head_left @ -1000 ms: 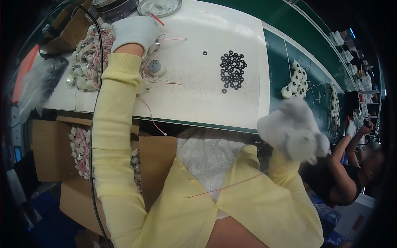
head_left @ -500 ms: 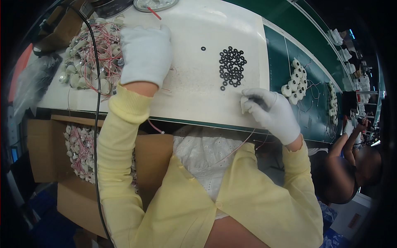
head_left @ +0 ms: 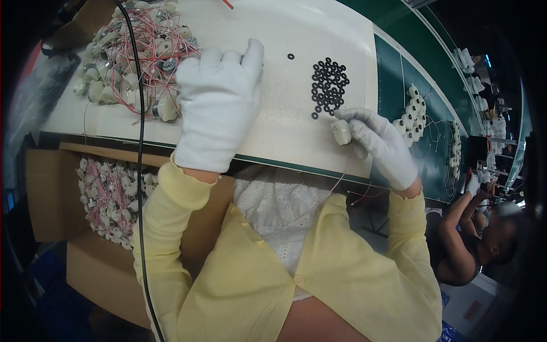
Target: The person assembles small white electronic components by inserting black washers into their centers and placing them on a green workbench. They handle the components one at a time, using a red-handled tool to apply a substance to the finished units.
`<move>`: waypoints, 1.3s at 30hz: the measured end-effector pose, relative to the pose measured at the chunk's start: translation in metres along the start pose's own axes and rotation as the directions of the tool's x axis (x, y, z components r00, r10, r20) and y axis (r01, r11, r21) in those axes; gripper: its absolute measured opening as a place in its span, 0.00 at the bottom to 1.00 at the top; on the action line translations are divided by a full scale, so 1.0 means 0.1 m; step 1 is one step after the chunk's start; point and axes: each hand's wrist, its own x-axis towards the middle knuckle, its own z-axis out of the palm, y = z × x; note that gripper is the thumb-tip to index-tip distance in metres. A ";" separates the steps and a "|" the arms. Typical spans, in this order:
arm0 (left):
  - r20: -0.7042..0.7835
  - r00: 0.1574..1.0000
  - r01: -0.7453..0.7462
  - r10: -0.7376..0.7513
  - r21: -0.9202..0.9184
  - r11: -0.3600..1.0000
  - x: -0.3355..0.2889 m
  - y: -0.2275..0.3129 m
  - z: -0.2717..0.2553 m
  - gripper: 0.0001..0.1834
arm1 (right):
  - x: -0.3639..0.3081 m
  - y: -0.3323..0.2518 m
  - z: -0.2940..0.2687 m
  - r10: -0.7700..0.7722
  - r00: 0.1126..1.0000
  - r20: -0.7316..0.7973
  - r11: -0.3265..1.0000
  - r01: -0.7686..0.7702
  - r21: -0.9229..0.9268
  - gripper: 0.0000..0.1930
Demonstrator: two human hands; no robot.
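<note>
My right hand (head_left: 388,149), in a white glove, pinches a small white round motor (head_left: 341,132) with its fingertips. A thin lead hangs near it over the table's front edge. Just beyond the motor lies a cluster of black rubber rings (head_left: 329,85), and one single black ring (head_left: 290,56) sits apart, farther left. My left hand (head_left: 219,105), gloved too, is back-up over the white tabletop, right of a heap of wired motors (head_left: 145,60). Its fingers curl down with the index finger reaching farthest; whatever may be under them is hidden.
An open cardboard box (head_left: 105,273) of wired parts stands below the table's left front. A black cable (head_left: 141,171) crosses the view on the left. White motors with black rings (head_left: 411,117) stand in rows on the green mat (head_left: 390,74). Another person (head_left: 464,251) works at far right.
My left hand has drawn back from the heap, toward me and slightly right. In my right hand the motor now shows more plainly between the fingertips. The whole view has shifted a little.
</note>
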 end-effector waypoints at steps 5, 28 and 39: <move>-0.010 0.998 -0.057 0.057 -0.141 0.988 -0.10 0.14 -0.08 0.22 | 0.11 0.04 0.09 -0.156 0.987 -0.048 0.983 0.150 -0.110 0.15; -0.093 0.996 -0.047 0.018 -0.322 0.946 -0.19 0.20 -0.01 0.21 | 0.09 -0.30 -0.04 -0.350 0.832 0.429 -0.021 0.451 -0.892 0.20; -0.045 0.998 -0.055 0.043 -0.320 0.946 -0.17 0.18 -0.08 0.23 | 0.14 -0.37 -0.11 -0.218 0.839 0.499 -0.069 0.497 -0.865 0.24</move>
